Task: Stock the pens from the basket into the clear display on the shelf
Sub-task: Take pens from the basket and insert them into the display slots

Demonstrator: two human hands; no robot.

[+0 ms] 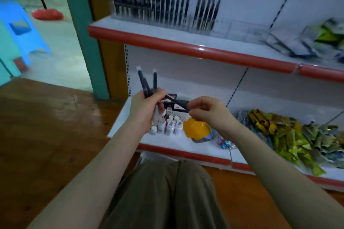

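Above the lower shelf [167, 141], left hand [144, 109] grips a bundle of pens [147, 83] pointing up; right hand [206, 111] fingers pinch one pen [176, 102] lying slantwise between both hands.

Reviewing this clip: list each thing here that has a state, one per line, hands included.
left hand: closed around a bunch of pens, tips up
right hand: pinching one end of a single pen
single pen: tilted, spanning between both hands
clear display: left slots filled with pens, right part empty
basket: on the lower shelf, mostly hidden behind the hands
white bottles: upright, capped
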